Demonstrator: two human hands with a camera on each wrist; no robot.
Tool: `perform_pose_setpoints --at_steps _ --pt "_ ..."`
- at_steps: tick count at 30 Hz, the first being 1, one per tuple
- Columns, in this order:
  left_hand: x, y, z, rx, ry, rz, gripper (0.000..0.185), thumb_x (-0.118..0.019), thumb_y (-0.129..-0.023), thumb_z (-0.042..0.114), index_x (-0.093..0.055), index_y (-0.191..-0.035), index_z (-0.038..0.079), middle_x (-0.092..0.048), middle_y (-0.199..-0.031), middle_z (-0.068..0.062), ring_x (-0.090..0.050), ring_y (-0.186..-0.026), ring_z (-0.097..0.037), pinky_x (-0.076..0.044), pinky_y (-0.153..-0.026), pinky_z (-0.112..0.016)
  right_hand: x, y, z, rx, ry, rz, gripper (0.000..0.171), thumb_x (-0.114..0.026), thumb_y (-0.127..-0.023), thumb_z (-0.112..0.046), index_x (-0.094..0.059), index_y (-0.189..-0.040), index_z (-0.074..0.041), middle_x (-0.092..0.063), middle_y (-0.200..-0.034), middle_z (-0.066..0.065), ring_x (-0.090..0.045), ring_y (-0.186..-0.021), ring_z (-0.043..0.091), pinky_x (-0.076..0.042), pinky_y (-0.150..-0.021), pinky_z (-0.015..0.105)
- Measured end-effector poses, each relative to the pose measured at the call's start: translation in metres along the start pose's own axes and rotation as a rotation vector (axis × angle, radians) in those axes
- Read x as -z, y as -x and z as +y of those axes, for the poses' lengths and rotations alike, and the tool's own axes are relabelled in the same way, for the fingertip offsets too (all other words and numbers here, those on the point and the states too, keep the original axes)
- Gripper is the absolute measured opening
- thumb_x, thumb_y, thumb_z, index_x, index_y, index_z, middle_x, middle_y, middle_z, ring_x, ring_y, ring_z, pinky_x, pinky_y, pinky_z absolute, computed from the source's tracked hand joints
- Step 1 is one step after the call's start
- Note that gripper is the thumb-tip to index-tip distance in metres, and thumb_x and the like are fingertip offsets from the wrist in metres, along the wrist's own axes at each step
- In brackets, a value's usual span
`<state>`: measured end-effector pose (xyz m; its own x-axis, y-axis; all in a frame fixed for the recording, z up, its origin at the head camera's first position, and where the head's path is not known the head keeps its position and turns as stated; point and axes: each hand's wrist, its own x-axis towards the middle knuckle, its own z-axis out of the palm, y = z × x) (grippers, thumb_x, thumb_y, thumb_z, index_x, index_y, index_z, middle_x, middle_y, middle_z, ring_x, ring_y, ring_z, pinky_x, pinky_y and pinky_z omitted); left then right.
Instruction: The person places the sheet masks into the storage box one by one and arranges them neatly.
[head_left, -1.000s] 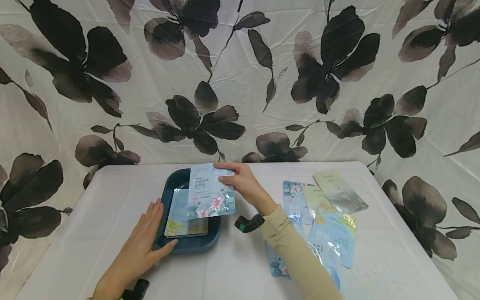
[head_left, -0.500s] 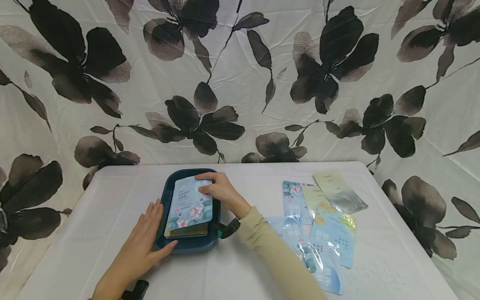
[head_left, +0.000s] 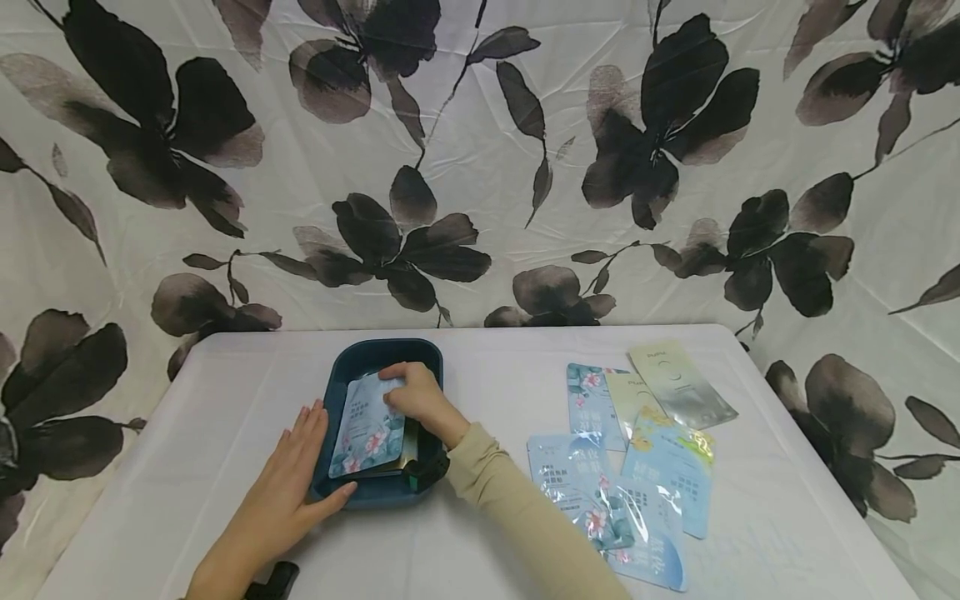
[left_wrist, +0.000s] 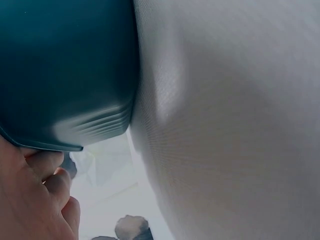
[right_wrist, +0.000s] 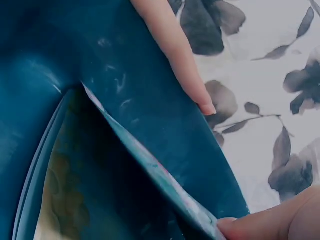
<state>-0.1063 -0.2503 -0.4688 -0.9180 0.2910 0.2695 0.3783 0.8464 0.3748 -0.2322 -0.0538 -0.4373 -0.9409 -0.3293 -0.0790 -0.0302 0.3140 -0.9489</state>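
My right hand pinches the right edge of a blue floral face mask packet inside the dark blue tray. In the right wrist view, the thumb presses on the near end of this packet, which slants above other packets lying below it in the tray. Along the tray's left side lies my left hand, fingers straight and thumb spread at the front corner. The left wrist view shows the left hand's fingers just under the rim of the tray.
Several more packets lie loosely overlapping on the right of the white table: a clear-edged blue one, a yellow-flowered blue one and a gold one. A flower-printed curtain hangs behind the table.
My right hand has moved left and down, bringing the floral packet from above the tray's right side into the tray, over the packets there. The left hand has stayed in place.
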Motion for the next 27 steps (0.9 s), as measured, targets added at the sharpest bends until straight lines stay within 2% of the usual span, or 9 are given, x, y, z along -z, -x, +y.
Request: perform_pose_setpoints --at_steps 5,9,12,15,20,22,27 --pt "0.0007 0.0003 0.0012 -0.001 0.0 0.003 0.104 -0.072 -0.087 0.048 -0.011 -0.158 0.002 -0.005 -0.166 -0.009 -0.001 -0.152 -0.029 -0.006 -0.119 -0.057 -0.0018 -0.0008 0.0015 -0.014 0.062 0.024 0.044 -0.061 -0.079 0.012 -0.068 -0.122 0.002 -0.062 -0.123 0.015 -0.054 -0.084 0.017 -0.045 -0.066 0.023" --pt "0.0014 0.0008 0.0027 -0.002 0.002 0.007 0.104 -0.073 -0.086 0.047 -0.011 -0.159 0.003 -0.005 -0.166 -0.009 0.0 -0.152 -0.028 -0.005 -0.12 -0.056 -0.0025 -0.0008 0.0017 0.0 0.141 0.048 0.056 -0.054 -0.075 0.013 -0.061 -0.13 0.005 -0.059 -0.131 0.019 -0.055 -0.1 0.021 -0.047 -0.083 0.027" --pt "0.0012 0.0007 0.0032 -0.005 0.006 0.009 0.104 -0.073 -0.086 0.045 -0.012 -0.159 0.002 -0.005 -0.166 -0.009 -0.001 -0.152 -0.029 -0.006 -0.119 -0.056 -0.0028 -0.0018 0.0022 0.004 0.171 0.071 0.062 -0.051 -0.074 0.012 -0.055 -0.135 0.006 -0.054 -0.139 0.019 -0.053 -0.116 0.021 -0.044 -0.096 0.029" --pt "0.001 0.0004 0.0034 -0.007 0.009 0.01 0.104 -0.074 -0.086 0.044 -0.012 -0.158 0.002 -0.006 -0.166 -0.009 -0.001 -0.152 -0.029 -0.007 -0.119 -0.057 -0.003 -0.0021 0.0021 -0.003 0.164 0.07 0.065 -0.051 -0.073 0.012 -0.052 -0.138 0.006 -0.051 -0.143 0.02 -0.05 -0.122 0.023 -0.042 -0.098 0.029" --pt "0.0008 0.0001 0.0031 -0.009 0.009 0.015 0.104 -0.074 -0.085 0.044 -0.013 -0.158 0.002 -0.006 -0.166 -0.009 0.0 -0.152 -0.028 -0.008 -0.119 -0.059 -0.0046 -0.0027 0.0034 -0.014 0.126 0.045 0.066 -0.051 -0.072 0.013 -0.051 -0.138 0.008 -0.044 -0.144 0.026 -0.047 -0.118 0.027 -0.04 -0.099 0.033" --pt "0.0009 0.0001 0.003 -0.008 0.008 0.015 0.104 -0.074 -0.085 0.044 -0.013 -0.158 0.002 -0.006 -0.166 -0.009 0.0 -0.152 -0.028 -0.008 -0.118 -0.059 -0.0058 -0.002 0.0034 -0.046 0.087 0.035 0.063 -0.056 -0.076 0.01 -0.051 -0.139 0.007 -0.041 -0.144 0.027 -0.045 -0.12 0.029 -0.039 -0.103 0.038" --pt "0.0005 0.0001 0.002 0.0 0.014 0.005 0.104 -0.074 -0.086 0.045 -0.012 -0.158 0.002 -0.006 -0.166 -0.011 -0.001 -0.152 -0.03 -0.008 -0.118 -0.06 -0.0039 0.0053 -0.0049 -0.176 -0.137 -0.012 0.063 -0.068 -0.087 -0.005 -0.045 -0.145 0.002 -0.028 -0.154 0.022 -0.036 -0.136 0.034 -0.036 -0.11 0.05"
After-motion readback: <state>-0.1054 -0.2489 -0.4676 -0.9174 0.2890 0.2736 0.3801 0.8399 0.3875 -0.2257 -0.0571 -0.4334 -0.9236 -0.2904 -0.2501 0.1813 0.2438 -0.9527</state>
